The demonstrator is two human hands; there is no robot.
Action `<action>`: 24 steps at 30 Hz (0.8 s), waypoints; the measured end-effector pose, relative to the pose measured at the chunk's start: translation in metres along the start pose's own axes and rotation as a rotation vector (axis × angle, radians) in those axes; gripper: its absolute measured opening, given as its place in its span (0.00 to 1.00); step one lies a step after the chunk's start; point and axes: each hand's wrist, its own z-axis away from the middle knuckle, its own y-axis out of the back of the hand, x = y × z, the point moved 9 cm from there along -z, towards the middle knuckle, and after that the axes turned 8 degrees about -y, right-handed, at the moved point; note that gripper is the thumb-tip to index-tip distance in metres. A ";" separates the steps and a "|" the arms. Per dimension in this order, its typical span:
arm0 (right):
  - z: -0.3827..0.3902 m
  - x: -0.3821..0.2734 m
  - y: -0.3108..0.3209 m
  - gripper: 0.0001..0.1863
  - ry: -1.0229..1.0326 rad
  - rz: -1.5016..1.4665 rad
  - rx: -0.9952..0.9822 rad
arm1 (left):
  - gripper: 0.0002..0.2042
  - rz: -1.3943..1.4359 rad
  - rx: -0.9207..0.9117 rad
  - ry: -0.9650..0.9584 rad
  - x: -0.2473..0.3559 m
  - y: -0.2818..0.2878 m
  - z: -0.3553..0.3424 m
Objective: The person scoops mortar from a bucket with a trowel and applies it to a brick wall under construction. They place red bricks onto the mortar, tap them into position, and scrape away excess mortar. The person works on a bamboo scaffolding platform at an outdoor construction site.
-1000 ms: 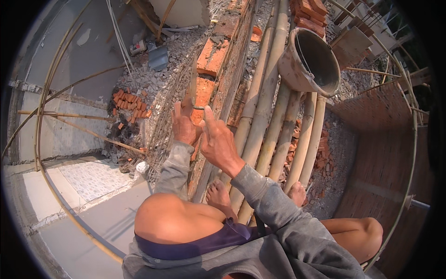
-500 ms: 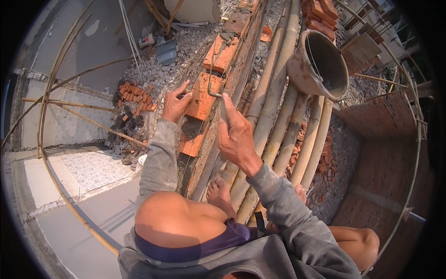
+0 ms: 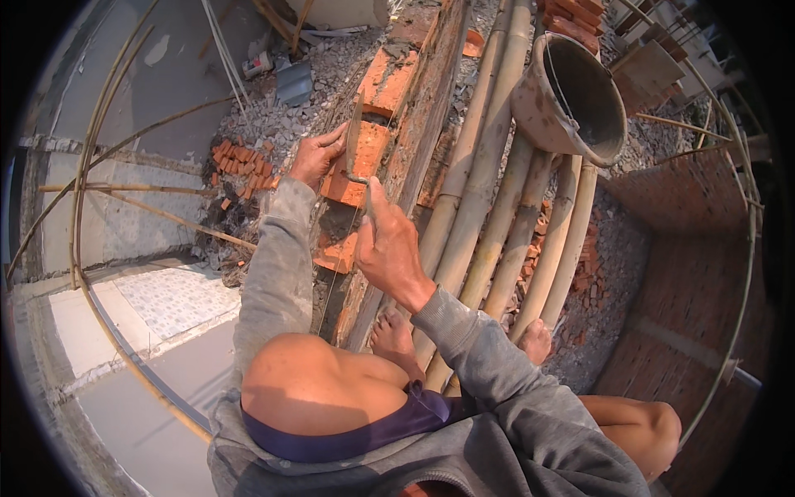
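My right hand is closed round the handle of a trowel. The narrow blade stands almost edge-on, pointing away from me over the left part of an orange brick. My left hand is at that brick's left side, fingers stretched towards the blade; whether they touch it I cannot tell. The brick sits on a wall top in line with a farther brick and a nearer brick, with grey mortar between them. A thin string runs along the row.
Bamboo poles lie along the wall's right side, under my bare feet. A mortar-stained bucket stands on them, beside stacked bricks. Rubble and a brick pile lie lower left. Bent bamboo crosses the left side.
My right hand has moved left with the trowel, whose blade now stands over the brick's left side. My left hand has shifted slightly away from me, its fingers closer to the blade.
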 end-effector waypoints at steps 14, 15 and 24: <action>0.010 0.075 0.034 0.32 -0.532 -0.213 -0.109 | 0.32 -0.518 0.057 -0.173 0.027 -0.013 0.015; 0.009 0.064 0.025 0.32 -0.428 -0.147 -0.141 | 0.32 -0.540 0.049 -0.154 0.024 -0.012 0.013; 0.119 0.024 0.045 0.28 -0.258 0.048 -0.257 | 0.31 -0.624 0.051 -0.161 0.020 -0.011 0.010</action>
